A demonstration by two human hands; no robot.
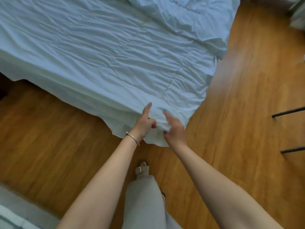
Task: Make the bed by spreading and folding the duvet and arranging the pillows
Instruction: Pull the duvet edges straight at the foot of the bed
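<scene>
From the head camera, a pale blue duvet (pixel 102 52) lies spread and wrinkled over the bed, filling the frame from nine o'clock round to one o'clock, with its near corner hanging down over the wooden floor (pixel 247 100) just below the middle. Both hands meet at that corner. The left hand (pixel 144 123), with a thin bracelet (pixel 132 138) on its wrist, pinches a fold of the cloth between thumb and curled fingers, the forefinger stretched out toward twelve o'clock. The right hand (pixel 175 129), just beside it toward three o'clock, has bunched cloth gathered under its fingers and grips it, one painted fingertip pointing up along the fabric. A thicker, rumpled mass of the duvet is heaped at one o'clock near the bed's far edge. At six o'clock stand the person's light trousers (pixel 145 200) and a sandalled foot (pixel 142 168). Two dark furniture legs (pixel 290 131) reach in at three o'clock.
</scene>
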